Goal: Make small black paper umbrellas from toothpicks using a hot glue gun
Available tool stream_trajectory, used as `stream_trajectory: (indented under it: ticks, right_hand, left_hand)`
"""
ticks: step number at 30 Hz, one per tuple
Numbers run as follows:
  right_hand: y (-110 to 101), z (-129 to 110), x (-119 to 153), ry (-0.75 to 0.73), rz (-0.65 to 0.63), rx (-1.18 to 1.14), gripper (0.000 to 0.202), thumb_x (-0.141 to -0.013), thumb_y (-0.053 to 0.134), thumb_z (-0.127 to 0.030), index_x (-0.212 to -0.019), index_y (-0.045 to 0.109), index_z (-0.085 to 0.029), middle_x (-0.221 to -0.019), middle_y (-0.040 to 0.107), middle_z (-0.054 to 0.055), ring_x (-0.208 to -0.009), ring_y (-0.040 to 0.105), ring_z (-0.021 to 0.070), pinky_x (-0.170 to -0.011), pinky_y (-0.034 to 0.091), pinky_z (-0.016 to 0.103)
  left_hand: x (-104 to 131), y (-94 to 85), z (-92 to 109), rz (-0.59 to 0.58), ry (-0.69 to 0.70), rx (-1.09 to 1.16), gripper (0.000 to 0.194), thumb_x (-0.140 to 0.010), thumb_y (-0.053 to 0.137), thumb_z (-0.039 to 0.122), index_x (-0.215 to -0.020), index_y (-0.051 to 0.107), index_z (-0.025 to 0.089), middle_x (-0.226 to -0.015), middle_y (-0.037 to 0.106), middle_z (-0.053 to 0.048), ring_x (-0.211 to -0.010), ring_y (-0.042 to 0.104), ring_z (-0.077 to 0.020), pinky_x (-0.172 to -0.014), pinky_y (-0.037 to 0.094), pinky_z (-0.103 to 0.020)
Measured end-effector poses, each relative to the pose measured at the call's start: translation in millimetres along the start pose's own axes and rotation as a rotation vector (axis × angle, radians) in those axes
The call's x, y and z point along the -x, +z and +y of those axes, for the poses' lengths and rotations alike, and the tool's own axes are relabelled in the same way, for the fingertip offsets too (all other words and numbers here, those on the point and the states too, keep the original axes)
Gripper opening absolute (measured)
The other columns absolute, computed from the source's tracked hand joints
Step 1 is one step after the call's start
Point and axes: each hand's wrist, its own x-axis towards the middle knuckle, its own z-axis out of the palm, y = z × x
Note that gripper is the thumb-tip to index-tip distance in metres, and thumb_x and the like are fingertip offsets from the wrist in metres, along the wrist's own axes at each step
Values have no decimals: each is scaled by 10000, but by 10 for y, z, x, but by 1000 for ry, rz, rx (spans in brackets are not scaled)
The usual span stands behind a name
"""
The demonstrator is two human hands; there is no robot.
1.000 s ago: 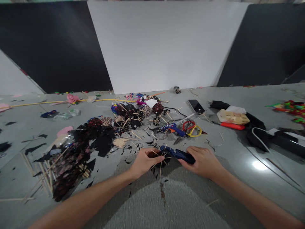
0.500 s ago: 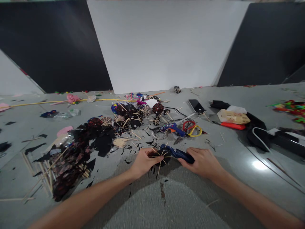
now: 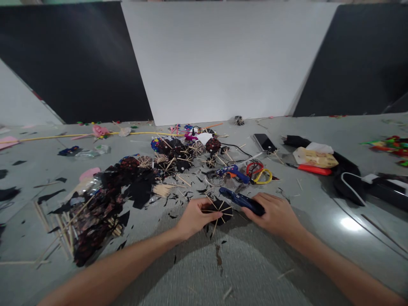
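Note:
Between thumb and fingers, my left hand (image 3: 195, 219) pinches a small round piece of black material (image 3: 227, 207) with thin wooden sticks fanned out across it like spokes. My right hand (image 3: 274, 211) is wrapped round a long dark blue tool (image 3: 239, 199) that looks like a stapler. The tool's front end points left and sits just above the right edge of the black piece, apart from it as far as I can see. Small black scraps lie around my left hand. The fingers behind the black piece are hidden.
Beyond my hands lie a blue glue gun (image 3: 237, 173), scissors with red and yellow handles (image 3: 263, 176) and a phone (image 3: 264, 142). Several spoked black pieces (image 3: 183, 163) are heaped behind. To the left are dark patterned fabric (image 3: 95, 225) and loose sticks (image 3: 65, 233). An orange-red cutter (image 3: 314, 169) lies right.
The blue tool has drawn back from the black piece, which now shows more fully and tilts towards me. My view has shifted slightly.

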Motion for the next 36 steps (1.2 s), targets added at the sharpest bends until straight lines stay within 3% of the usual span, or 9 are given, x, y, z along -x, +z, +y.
stream_trajectory:
  ticks: [6,9,15,19,24,29,32,36]
  right_hand:
    - [-15,4,-5,2,12,-18,362,-1004,585,-511,-938,697,-173,-855,750,83,-772,717,234,-743,485,350]
    - [-28,-44,-15,-16,6,-49,330,-988,610,-489,-980,706,-174,-895,760,93,-814,721,240,-766,503,355]
    - [-58,-202,-1,-54,16,-98,347,-959,648,-504,-1046,701,-172,-963,758,115,-881,718,270,-834,532,398]
    - [-88,-274,-1,-45,14,-101,341,-954,661,-492,-1060,693,-170,-958,750,117,-882,709,270,-843,529,409]
    - [-99,-328,-12,-70,-1,-27,375,-956,652,-518,-1056,684,-159,-967,742,125,-886,695,290,-838,515,427]
    - [-103,-282,-14,-119,-18,27,410,-964,636,-570,-998,688,-165,-939,734,123,-852,682,285,-819,499,419]
    - [-113,-214,-19,-134,-3,39,419,-959,640,-588,-927,686,-173,-866,716,108,-815,676,273,-791,484,400]
    - [-126,-150,-25,-120,12,29,411,-949,651,-590,-844,668,-193,-808,703,87,-771,669,246,-758,461,367]
  left_hand:
    - [5,-5,19,-26,-1,-41,395,-769,866,506,-919,787,149,-904,790,-73,-774,698,-168,-742,529,-264]
    - [26,-4,44,-28,-3,-195,372,-800,826,510,-842,795,141,-793,756,-52,-687,642,-149,-656,478,-243]
    - [50,25,23,-79,141,-431,275,-867,746,433,-875,825,170,-762,722,-22,-694,601,-155,-645,429,-242]
    - [54,60,16,-39,167,-558,298,-873,720,418,-721,778,169,-607,605,1,-570,476,-124,-585,356,-252]
    - [76,89,50,-13,225,-637,363,-878,701,452,-644,692,175,-578,544,4,-566,424,-124,-565,298,-259]
    - [80,79,66,-1,152,-604,401,-864,708,431,-576,610,169,-559,456,20,-555,366,-107,-536,261,-254]
    - [67,66,59,18,121,-547,380,-837,738,438,-598,653,155,-568,508,8,-563,418,-114,-540,296,-248]
    - [53,54,40,29,103,-444,344,-807,785,482,-756,760,143,-701,693,-40,-660,579,-159,-606,410,-248]
